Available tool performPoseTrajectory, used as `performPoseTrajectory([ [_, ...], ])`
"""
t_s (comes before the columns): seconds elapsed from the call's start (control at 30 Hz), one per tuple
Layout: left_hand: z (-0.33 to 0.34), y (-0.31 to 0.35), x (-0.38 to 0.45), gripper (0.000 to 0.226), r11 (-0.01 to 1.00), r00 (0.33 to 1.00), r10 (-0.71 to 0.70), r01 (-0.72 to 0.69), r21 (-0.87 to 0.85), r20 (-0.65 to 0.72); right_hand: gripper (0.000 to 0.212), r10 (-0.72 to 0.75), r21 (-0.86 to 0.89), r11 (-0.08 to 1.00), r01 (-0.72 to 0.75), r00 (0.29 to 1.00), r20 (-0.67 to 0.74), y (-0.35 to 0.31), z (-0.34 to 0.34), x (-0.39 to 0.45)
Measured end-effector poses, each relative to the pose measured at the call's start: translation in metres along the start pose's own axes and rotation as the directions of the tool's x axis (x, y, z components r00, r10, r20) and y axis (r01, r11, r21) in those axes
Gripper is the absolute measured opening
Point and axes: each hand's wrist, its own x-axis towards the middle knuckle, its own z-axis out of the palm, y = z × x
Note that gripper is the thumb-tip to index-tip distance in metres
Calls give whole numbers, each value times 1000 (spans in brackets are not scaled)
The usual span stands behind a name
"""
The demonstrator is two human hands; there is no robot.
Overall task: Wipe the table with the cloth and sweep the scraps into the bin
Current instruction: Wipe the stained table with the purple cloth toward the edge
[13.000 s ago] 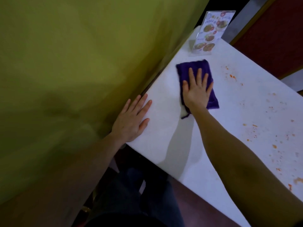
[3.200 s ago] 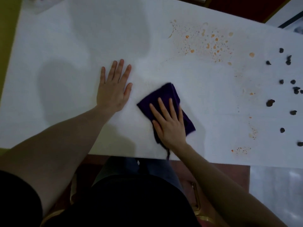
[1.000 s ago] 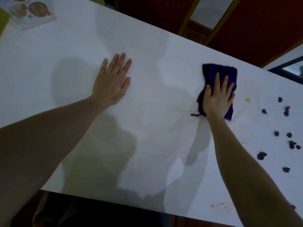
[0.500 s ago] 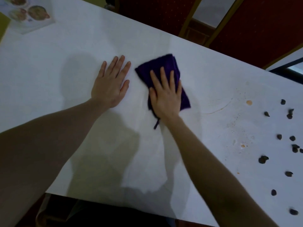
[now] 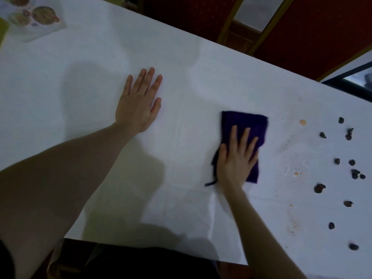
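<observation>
1. White laminate forms the table [image 5: 181, 57], which fills most of the head view; its near edge runs along the bottom and its far edge slants down from upper left toward the right.
2. The left hand [image 5: 138, 103] lies flat on the table left of centre, fingers straight and together, holding nothing, with bare surface on all sides of it.
3. The right hand [image 5: 236, 158] presses flat on the purple cloth [image 5: 244, 125], fingers straight and slightly spread, not curled round it.
4. The cloth is folded into a rectangle; its far half shows beyond the fingertips, and a dark thread trails from its near left corner beside the wrist.
5. A menu card [image 5: 34, 19] sits at the far left corner, well apart from both hands.
6. Dark scraps [image 5: 319, 188] lie scattered to the right of the cloth, apart from it, reaching toward the right border.
7. Orange specks [image 5: 302, 122] and faint smears sit between cloth and scraps.
</observation>
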Motion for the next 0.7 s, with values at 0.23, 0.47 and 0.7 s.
performPoseTrajectory([
  [0.23, 0, 1, -1, 60, 1000, 1000, -3, 3, 25, 0, 54, -442, -26, 895, 446, 893, 89, -88, 20, 20],
  [0.47, 0, -1, -1, 61, 1000, 1000, 8, -8, -10, 0, 57, -67, 10, 998, 67, 997, 37, -6, -12, 119],
  [0.7, -3, 1, -2, 62, 1000, 1000, 7, -7, -1, 1, 60, 76, 29, 997, -76, 997, -3, 29, -5, -1],
])
